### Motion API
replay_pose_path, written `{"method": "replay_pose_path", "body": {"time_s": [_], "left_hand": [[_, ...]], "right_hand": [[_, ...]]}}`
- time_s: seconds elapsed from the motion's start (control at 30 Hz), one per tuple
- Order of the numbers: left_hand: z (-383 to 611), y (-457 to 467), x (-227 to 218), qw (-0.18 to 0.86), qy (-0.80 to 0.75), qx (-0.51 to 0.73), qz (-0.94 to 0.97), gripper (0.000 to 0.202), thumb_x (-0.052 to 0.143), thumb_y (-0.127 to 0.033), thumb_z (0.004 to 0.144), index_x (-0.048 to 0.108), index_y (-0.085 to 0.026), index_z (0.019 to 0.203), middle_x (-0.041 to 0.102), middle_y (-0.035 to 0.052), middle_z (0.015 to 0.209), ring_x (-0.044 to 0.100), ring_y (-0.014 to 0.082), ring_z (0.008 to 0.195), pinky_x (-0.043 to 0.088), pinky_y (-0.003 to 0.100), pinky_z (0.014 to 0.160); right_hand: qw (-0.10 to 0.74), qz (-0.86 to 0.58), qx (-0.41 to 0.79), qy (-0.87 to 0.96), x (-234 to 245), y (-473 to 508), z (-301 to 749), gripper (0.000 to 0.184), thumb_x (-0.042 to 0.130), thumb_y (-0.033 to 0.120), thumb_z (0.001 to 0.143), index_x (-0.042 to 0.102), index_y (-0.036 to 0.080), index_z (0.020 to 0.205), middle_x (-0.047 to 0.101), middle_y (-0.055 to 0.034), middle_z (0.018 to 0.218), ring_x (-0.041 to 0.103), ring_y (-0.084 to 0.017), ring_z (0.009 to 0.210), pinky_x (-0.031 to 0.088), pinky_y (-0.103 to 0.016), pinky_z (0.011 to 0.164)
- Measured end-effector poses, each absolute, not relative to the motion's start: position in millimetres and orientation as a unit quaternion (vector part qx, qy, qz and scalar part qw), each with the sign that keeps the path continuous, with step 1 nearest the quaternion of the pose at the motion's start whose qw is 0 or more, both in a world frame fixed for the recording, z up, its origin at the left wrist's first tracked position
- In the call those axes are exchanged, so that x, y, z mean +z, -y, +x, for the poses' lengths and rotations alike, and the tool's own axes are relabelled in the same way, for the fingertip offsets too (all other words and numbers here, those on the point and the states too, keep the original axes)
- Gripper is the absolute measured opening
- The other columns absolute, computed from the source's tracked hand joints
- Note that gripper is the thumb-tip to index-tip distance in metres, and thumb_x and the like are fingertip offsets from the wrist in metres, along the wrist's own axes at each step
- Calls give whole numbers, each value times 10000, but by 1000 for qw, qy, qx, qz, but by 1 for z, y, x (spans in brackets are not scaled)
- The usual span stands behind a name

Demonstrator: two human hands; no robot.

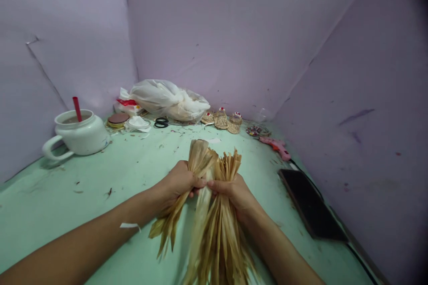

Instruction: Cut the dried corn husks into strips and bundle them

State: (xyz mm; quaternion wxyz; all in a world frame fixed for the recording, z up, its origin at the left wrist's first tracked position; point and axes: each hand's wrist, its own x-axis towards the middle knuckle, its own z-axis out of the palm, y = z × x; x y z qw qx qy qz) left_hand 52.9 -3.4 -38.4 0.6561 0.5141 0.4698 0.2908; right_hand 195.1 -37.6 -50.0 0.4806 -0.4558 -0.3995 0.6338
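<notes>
My left hand (180,185) is closed round a smaller bunch of dried leaf strips (200,156), whose lower ends fan out toward me. A larger bundle of dried, tan leaf strips (222,231) is gripped in my right hand (232,189), its cut tops sticking up above the fist. Between the two bunches runs a paler, wider strip (202,213); both thumbs meet at it, and I cannot tell which hand bears it. A scrap of white paper (129,225) clings to my left forearm.
Along the back lie a white plastic bag (167,98), black-handled scissors (161,122) and small woven slippers (220,119). A white pot (82,136) with a red stick stands left. At right are a pink glue gun (276,147) and a dark phone-like slab (310,205) near cables.
</notes>
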Motion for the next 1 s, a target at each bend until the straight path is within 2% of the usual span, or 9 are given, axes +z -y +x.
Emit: {"method": "replay_pose_path", "body": {"time_s": [0.23,0.47,0.6,0.73,0.87,1.0], "left_hand": [[54,4,-35,624,-514,277,520,112,616,-155,549,519,-132,498,450,-30,355,374,61,324,268,184,335],[58,6,-42,646,-476,288,523,106,579,-154,565,499,-145,497,419,-46,351,338,48,322,239,168,323],[54,1,-41,692,-437,303,488,101,633,-169,576,566,-108,531,469,-24,393,379,46,343,252,148,319],[41,-14,-39,780,-388,298,390,107,658,-161,630,610,-74,590,594,43,542,481,64,402,384,158,368],[23,-32,-33,800,-394,310,329,133,603,-115,699,557,-82,578,546,24,501,442,47,349,319,122,291],[7,-48,-26,800,-388,343,305,139,564,-78,701,506,-109,578,500,-8,481,411,32,335,291,101,280]], "right_hand": [[501,-418,639,408,-44,39,188,128,669,158,562,687,148,688,677,-58,613,628,-219,575,503,-337,575],[507,-466,600,406,-44,41,181,146,559,66,551,669,150,598,638,-34,520,601,-195,518,483,-305,516],[510,-442,642,364,-44,38,190,122,574,74,541,649,137,614,651,-35,561,602,-177,531,487,-289,546],[509,-474,665,272,-44,29,213,66,636,118,536,624,119,601,650,-45,568,579,-152,484,483,-272,511],[490,-440,725,202,-35,20,241,72,664,150,573,617,131,625,639,-24,574,578,-127,482,495,-254,519],[534,-376,725,216,-24,18,276,183,680,139,520,599,169,681,555,42,545,489,-58,427,434,-162,433]]}}
